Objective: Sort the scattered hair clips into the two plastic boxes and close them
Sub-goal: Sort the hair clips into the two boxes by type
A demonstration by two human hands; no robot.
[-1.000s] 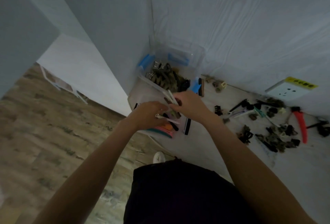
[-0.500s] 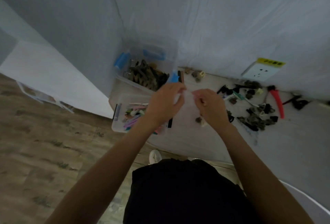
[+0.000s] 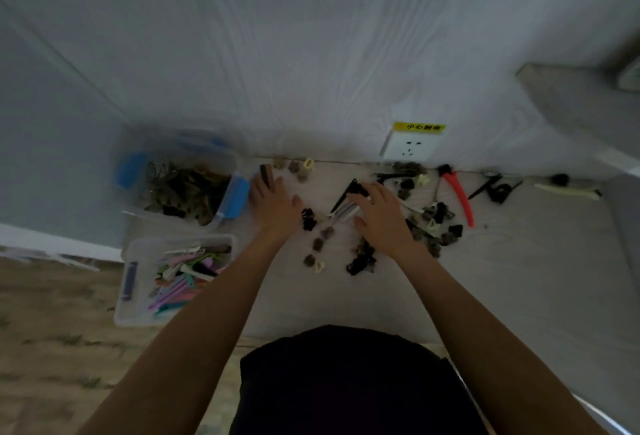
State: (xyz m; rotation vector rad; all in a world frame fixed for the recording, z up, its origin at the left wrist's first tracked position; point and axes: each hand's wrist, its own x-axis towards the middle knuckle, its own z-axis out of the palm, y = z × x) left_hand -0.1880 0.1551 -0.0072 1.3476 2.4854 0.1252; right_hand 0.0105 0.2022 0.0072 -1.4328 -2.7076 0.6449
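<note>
Black claw clips (image 3: 308, 219) lie between both spread, empty hands; the right hand (image 3: 382, 218) should pinch one long clip (image 3: 346, 212) cleanly, the left hand (image 3: 275, 207) steadying nothing.

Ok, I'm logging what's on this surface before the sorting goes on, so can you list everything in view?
far box: one, clear with blue latches, by the wall at left, lid off, full of dark claw clips
near box: one, clear, at the table's left edge, lid off, holds long pastel clips
scattered clips: many, mostly dark, a few cream, loose on the table between the boxes and the right side
red clip: one, long, right of the pile
wall socket: one, white, yellow label above
table: one, pale
left hand: fingers straight, over the table beside the far box
right hand: fingers spread over long clips
</note>
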